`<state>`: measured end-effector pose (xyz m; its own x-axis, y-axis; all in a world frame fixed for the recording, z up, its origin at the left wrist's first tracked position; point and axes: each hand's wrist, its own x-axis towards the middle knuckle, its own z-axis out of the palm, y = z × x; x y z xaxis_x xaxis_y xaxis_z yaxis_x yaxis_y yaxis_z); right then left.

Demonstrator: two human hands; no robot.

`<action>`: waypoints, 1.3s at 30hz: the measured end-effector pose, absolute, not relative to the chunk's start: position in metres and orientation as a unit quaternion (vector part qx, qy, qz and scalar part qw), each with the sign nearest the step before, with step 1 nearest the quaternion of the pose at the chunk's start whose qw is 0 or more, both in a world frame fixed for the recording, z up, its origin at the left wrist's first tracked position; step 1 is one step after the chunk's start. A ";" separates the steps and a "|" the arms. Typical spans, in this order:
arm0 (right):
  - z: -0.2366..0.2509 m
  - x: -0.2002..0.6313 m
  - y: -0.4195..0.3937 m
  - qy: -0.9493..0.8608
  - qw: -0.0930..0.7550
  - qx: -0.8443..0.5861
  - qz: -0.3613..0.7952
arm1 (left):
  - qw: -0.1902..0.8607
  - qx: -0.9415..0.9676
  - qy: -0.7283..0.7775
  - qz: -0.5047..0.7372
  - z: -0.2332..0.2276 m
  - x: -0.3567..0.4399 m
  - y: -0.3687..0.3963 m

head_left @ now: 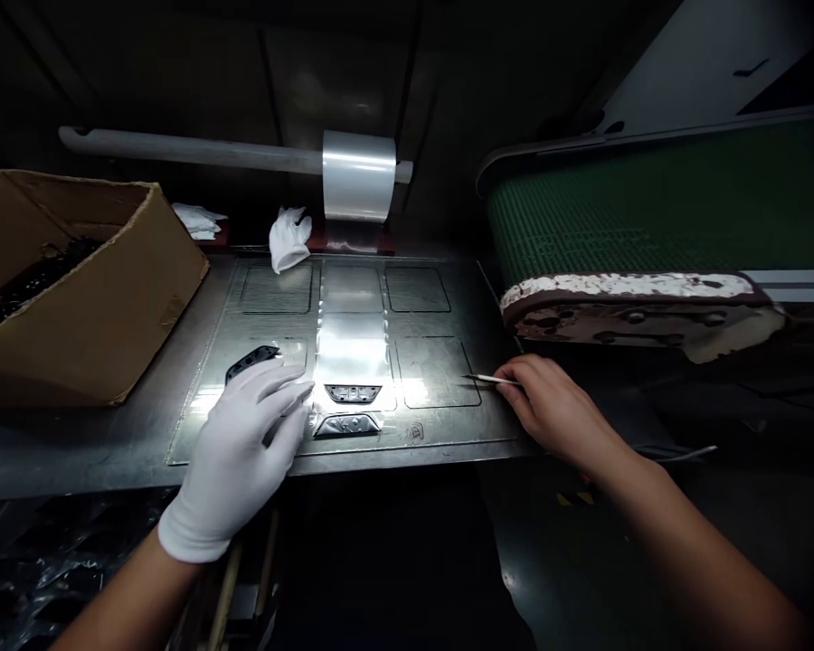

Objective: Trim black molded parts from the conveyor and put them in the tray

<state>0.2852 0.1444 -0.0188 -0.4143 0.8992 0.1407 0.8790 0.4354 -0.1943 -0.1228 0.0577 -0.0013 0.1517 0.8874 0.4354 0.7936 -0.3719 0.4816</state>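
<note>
My left hand (244, 443), in a white glove, lies palm down over the left part of the metal plate, fingers stretched out. A curved black plastic part (252, 360) shows just beyond it, partly covered by the fingers. To the right of the glove, a black trapezoid plastic part (353, 393) rests on a strip of clear film (353, 348). A second such part (347, 425), shiny as if under film, lies nearer the plate's front edge. My bare right hand (546, 398) pinches a thin, pale tool with a dark pointed tip (492, 379) at the plate's right side.
A roll of clear film (359, 176) hangs on a bar behind the plate (434, 371). On the left stands a cardboard box (95, 307) holding dark parts. White gloves (289, 240) lie at the back. A green conveyor belt (651, 208) extends along the right.
</note>
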 end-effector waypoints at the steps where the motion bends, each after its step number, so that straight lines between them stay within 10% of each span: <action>1: -0.016 0.280 0.143 -0.835 0.135 -0.531 0.049 | 0.067 0.765 0.556 0.318 -0.001 -0.123 0.061; 17: 0.039 0.103 0.130 -0.938 -0.009 -0.332 0.097 | 0.069 0.811 0.554 0.173 0.000 -0.121 0.072; 39: 0.010 0.259 0.138 -0.870 0.069 -0.489 -0.003 | 0.086 0.811 0.521 0.251 0.006 -0.117 0.064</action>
